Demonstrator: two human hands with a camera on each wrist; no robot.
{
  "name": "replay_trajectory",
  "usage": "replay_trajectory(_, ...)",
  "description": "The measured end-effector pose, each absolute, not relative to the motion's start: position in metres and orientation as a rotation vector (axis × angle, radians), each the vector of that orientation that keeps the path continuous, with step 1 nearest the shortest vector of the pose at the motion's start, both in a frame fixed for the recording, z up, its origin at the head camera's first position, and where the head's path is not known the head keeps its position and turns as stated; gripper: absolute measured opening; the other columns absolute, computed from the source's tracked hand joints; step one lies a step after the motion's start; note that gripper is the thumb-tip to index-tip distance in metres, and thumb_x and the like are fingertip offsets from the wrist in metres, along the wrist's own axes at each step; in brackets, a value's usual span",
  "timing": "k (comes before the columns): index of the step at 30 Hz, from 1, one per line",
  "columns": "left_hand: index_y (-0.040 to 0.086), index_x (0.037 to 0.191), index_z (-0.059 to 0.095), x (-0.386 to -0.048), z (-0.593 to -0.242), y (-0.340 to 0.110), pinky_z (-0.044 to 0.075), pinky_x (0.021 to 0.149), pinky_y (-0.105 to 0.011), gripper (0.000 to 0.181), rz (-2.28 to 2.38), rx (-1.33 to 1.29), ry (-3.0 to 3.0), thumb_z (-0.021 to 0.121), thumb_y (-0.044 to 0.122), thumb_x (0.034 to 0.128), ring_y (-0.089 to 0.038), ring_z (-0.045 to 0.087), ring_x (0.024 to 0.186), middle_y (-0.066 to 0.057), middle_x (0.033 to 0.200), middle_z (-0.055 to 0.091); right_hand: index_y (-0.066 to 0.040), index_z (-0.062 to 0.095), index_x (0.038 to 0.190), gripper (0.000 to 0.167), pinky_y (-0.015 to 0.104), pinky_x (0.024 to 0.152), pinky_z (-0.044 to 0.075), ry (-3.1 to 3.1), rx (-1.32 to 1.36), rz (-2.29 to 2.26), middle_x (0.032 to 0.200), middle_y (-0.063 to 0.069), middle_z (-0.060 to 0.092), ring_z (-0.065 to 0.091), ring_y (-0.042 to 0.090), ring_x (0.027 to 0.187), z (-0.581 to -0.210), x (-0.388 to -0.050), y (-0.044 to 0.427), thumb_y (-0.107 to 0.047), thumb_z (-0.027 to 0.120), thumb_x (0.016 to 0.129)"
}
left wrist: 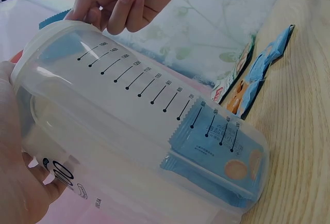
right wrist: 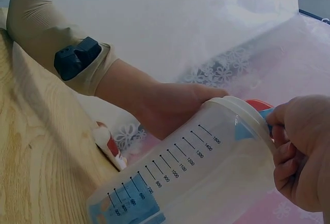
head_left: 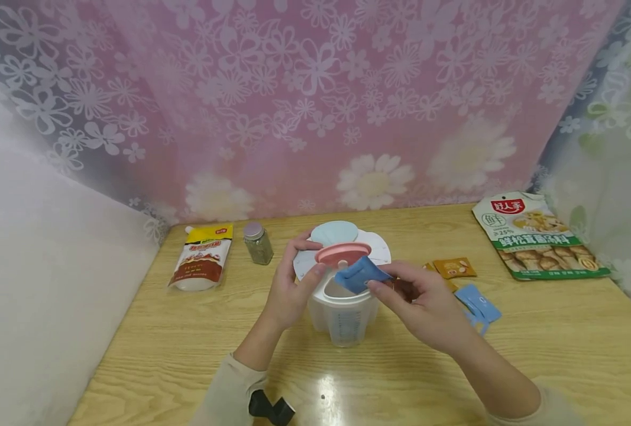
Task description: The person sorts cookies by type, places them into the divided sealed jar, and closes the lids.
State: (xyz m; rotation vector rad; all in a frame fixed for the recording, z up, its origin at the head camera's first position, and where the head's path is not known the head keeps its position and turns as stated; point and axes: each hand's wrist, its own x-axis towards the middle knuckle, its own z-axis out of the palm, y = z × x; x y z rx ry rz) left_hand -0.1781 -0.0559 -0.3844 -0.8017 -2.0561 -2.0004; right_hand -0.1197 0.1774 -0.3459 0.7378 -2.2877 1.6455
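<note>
A clear plastic storage container (head_left: 347, 322) with measuring marks stands on the table, its pink flap lid (head_left: 343, 253) raised beside a light-blue lid (head_left: 334, 232). My left hand (head_left: 290, 296) grips the container's top from the left, the thumb near the pink flap. Between right thumb and fingers, my right hand (head_left: 429, 305) pinches a blue sachet (head_left: 359, 276) at the open mouth; part of it shows inside the rim in the left wrist view. Blue sachets (left wrist: 216, 152) lie at the container's bottom.
Right of the container lie orange sachets (head_left: 455, 267) and blue sachets (head_left: 479, 302). A green-and-white food pouch (head_left: 541, 236) lies at the far right. On the left are a spouted pouch (head_left: 202, 257) and a small lidded jar (head_left: 258, 244). A flowered curtain (head_left: 304, 118) hangs behind.
</note>
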Motion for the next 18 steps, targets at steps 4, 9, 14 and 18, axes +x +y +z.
replay_trajectory(4,0.002,0.124,0.049,-0.179,-0.385,-0.056,0.047,0.103,-0.025,0.041,-2.013,-0.818,-2.044,0.061,0.030,0.0968,-0.032,0.044,0.139,-0.012,0.156,0.037,-0.013,0.073,0.104,0.015,0.027,0.046,0.037,-2.302,0.699,1.663,0.072,-0.002,0.053,0.040,0.010,0.055,-0.346,-0.120,0.177,-0.004,0.068,0.093)
replay_trajectory(9,0.003,0.123,0.050,-0.179,-0.385,-0.055,0.045,0.105,-0.028,0.042,-1.999,-0.801,-2.063,0.062,0.034,0.0963,-0.033,0.043,0.140,-0.013,0.156,0.038,-0.011,0.074,0.110,0.020,0.026,0.048,0.041,-2.325,0.670,1.667,0.079,-0.006,0.064,0.044,0.009,0.057,-0.347,-0.121,0.183,-0.004,0.069,0.091)
replay_trajectory(14,0.004,0.123,0.050,-0.178,-0.384,-0.056,0.046,0.106,-0.033,0.040,-1.986,-0.792,-2.084,0.061,0.032,0.0959,-0.030,0.043,0.140,-0.011,0.155,0.039,-0.007,0.073,0.106,0.023,0.029,0.043,0.032,-2.264,0.731,1.659,0.065,-0.006,0.052,0.036,0.011,0.051,-0.350,-0.127,0.197,0.006,0.070,0.087)
replay_trajectory(18,0.005,0.122,0.051,-0.179,-0.384,-0.057,0.046,0.106,-0.033,0.039,-1.965,-0.778,-2.090,0.061,0.031,0.0958,-0.030,0.045,0.139,-0.010,0.153,0.041,-0.002,0.070,0.112,0.024,0.030,0.043,0.035,-2.296,0.765,1.736,0.069,-0.004,0.053,0.038,0.014,0.051,-0.348,-0.132,0.213,0.008,0.066,0.090)
